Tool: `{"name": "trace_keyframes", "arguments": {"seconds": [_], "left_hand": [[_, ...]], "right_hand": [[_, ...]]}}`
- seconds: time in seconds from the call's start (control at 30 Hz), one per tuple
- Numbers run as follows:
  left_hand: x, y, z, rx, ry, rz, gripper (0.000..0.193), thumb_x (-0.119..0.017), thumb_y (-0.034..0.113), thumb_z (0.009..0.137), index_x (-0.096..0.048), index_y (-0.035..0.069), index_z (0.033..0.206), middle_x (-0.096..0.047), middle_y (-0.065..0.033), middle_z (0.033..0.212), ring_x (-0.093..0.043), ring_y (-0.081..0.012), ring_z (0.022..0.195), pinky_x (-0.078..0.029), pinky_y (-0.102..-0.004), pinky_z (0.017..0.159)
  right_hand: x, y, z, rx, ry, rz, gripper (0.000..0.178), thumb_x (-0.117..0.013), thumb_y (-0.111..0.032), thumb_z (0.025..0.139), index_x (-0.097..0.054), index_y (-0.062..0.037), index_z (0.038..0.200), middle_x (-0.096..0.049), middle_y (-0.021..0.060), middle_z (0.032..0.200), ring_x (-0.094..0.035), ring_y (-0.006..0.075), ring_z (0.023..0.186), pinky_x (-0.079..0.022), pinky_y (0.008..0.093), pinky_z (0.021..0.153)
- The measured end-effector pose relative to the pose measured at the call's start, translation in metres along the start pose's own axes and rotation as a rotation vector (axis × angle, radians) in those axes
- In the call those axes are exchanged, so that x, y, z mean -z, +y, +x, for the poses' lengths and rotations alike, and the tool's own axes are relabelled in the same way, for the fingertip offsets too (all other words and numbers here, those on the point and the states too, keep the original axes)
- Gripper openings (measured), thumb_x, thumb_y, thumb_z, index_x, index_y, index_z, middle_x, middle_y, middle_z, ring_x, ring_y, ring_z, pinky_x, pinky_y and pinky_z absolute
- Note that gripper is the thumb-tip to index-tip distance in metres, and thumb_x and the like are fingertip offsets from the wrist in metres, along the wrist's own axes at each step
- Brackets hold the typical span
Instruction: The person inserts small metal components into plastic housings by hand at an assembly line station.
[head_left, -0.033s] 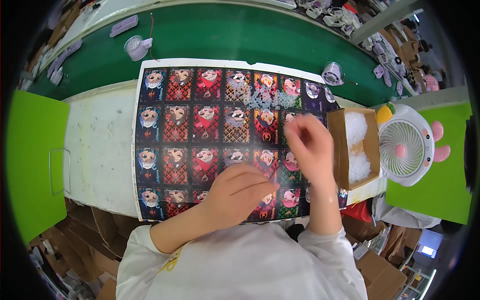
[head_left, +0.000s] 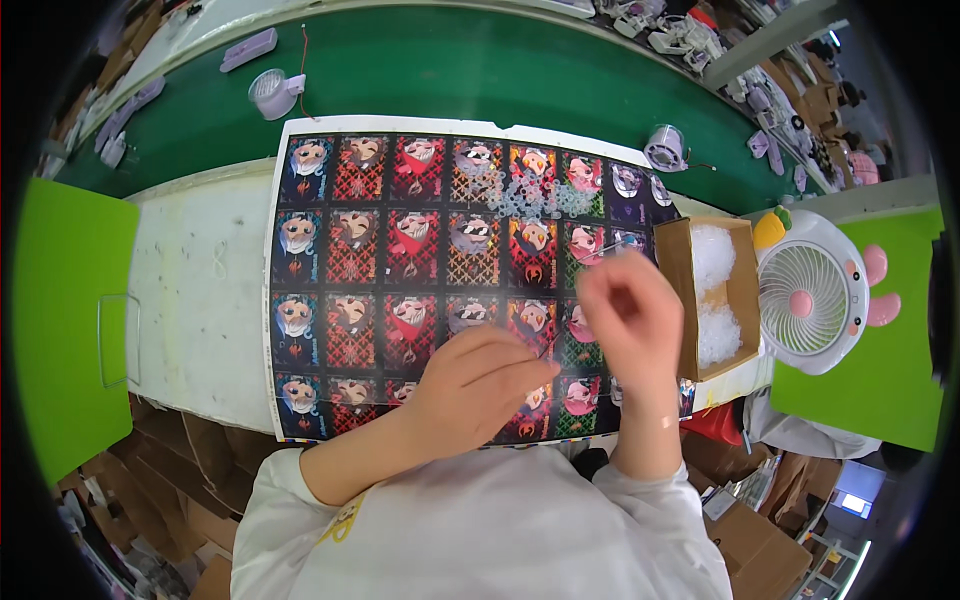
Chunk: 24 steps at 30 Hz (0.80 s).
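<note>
My left hand (head_left: 487, 388) is closed in a pinch low over a printed sheet (head_left: 425, 275) of dark, colourful cartoon cards. A short, thin dark piece (head_left: 548, 347) sticks out by its fingertips, too small to name. Farther right, my right hand (head_left: 632, 305) is raised with its fingers curled together and slightly blurred. Just beyond its fingertips shows a slim pale sliver (head_left: 606, 249); what it is cannot be made out. Small clear and bluish rings (head_left: 535, 194) lie in a loose pile on the sheet's far part, beyond my right hand.
Right of the sheet, a cardboard box (head_left: 681, 300) holds two heaps of clear small pieces (head_left: 713, 255). A white fan (head_left: 812, 290) with pink ears stands beside it. Behind runs a green belt (head_left: 420, 70) bearing clear round parts (head_left: 272, 95). Green panels (head_left: 85, 320) flank the table.
My right hand has shifted a little to the right and toward me, uncovering more of the card beneath. The slim sliver now shows by its fingertips. My left hand stays nearly still.
</note>
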<state>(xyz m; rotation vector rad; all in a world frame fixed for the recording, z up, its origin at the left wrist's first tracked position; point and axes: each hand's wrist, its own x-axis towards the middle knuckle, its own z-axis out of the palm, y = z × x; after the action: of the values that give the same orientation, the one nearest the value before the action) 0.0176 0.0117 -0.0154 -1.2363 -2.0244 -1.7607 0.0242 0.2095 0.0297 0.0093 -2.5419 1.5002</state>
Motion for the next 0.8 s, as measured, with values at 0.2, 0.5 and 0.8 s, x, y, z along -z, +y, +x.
{"name": "trace_keyframes", "arguments": {"seconds": [0.2,0.5,0.8], "left_hand": [[-0.008,0.001,0.016,-0.005,-0.017,0.075,0.037,-0.068,0.002,0.069,-0.065,-0.003,0.106,-0.058,-0.0100,0.083,-0.056,-0.0286,0.073,-0.046,-0.0387,0.064],[-0.016,-0.002,0.013,-0.116,-0.035,0.273,0.032,-0.066,0.009,0.072,-0.063,-0.002,0.102,-0.055,-0.0075,0.077,-0.055,-0.0255,0.070,-0.047,-0.0375,0.062],[-0.030,-0.008,0.013,-0.027,-0.121,0.080,0.023,-0.066,0.006,0.070,-0.058,0.006,0.092,-0.058,-0.0090,0.077,-0.059,-0.0301,0.073,-0.049,-0.0424,0.065]], "right_hand": [[-0.003,-0.042,-0.045,0.412,-0.031,-0.277,0.026,-0.077,0.004,0.069,-0.067,0.0027,0.092,-0.063,0.0128,0.086,-0.061,0.0257,0.067,-0.051,0.0327,0.058],[-0.004,-0.038,-0.055,0.208,0.037,-0.260,0.028,-0.074,0.007,0.070,-0.066,0.0009,0.096,-0.062,0.0112,0.083,-0.062,0.0212,0.067,-0.051,0.0303,0.055],[0.012,-0.021,-0.047,0.021,-0.146,-0.114,0.018,-0.071,0.008,0.073,-0.065,-0.0015,0.087,-0.058,0.0077,0.076,-0.058,0.0177,0.061,-0.046,0.0266,0.052]]}}
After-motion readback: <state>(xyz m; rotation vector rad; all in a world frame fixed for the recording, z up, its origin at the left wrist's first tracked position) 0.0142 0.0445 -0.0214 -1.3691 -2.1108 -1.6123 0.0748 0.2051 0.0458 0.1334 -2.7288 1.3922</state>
